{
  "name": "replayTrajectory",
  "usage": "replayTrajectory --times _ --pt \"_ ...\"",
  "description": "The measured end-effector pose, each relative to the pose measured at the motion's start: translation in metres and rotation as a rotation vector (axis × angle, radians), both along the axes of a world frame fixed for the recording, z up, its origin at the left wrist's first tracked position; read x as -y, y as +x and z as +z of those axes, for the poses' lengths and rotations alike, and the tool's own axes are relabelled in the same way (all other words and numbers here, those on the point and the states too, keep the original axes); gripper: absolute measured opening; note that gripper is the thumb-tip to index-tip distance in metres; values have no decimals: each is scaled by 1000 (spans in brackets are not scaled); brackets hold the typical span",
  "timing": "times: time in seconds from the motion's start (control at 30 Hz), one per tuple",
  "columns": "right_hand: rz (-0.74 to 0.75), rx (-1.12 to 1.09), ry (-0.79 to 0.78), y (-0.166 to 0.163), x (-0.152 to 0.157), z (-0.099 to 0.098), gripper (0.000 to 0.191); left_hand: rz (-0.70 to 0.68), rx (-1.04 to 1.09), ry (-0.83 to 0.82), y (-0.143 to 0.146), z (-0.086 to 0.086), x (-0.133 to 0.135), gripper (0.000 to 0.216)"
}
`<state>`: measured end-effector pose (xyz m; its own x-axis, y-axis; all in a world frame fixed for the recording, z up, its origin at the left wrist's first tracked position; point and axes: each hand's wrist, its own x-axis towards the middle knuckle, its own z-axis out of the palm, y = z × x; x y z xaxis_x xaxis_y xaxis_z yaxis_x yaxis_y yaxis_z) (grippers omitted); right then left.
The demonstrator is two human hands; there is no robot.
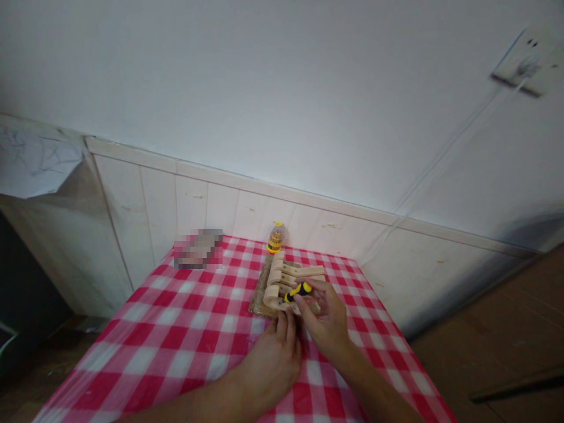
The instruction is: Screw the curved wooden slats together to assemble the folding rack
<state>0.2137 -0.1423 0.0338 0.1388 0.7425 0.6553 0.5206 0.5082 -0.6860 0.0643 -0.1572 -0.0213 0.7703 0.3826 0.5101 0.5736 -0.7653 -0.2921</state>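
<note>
A pale wooden piece (273,285) with several curved, prong-like slats lies on a brown board (259,294) in the middle of the table. Small dark screw spots show on its slats. My right hand (328,317) is closed around a yellow and black screwdriver (299,291), whose tip points down-left at the nearest slat. Whether the tip sits in a screw is too small to tell. At the near edge of the wood, my left hand (282,352) grips it with fingers close together; the fingertips are partly hidden.
A yellow-capped clear bottle-shaped bit case (276,237) stands behind the wood by the wall. A pixelated object (198,249) lies at the back left of the red-checked tablecloth (176,335). A cable (445,155) runs down from the wall socket (524,61).
</note>
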Motion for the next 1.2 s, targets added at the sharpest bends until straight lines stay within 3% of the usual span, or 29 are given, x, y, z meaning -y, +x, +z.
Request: replayTrajectory --times 0.37,0.6,1.0,1.2 --pt "-99 -24 -7 0 -3 -1 30 -4 -8 -18 -1 1 -1 34" --pt "-69 116 85 -1 -1 13 20 -2 -44 -79 -1 1 0 35" --pt "-170 186 216 19 1 21 25 9 -114 -148 -5 16 3 31" --pt "-119 229 204 20 3 24 24 -3 -121 -154 -3 15 3 34"
